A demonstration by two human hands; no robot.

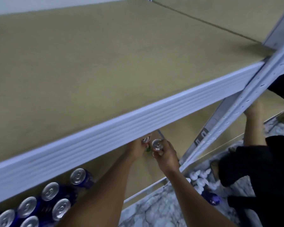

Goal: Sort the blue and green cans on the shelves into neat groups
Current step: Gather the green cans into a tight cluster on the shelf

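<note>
Two cans sit at the centre of the frame, just under the white front rail (138,115) of the upper shelf. The left hand (136,149) curls around a can (146,139) with green showing on its side; the right hand (166,155) grips a second can (157,144) showing red below its silver top. The two cans stand just beside each other. At lower left, blue cans (59,199) stand grouped on the lower shelf (146,174). Marbled floor (154,208) fills the lower right
</note>
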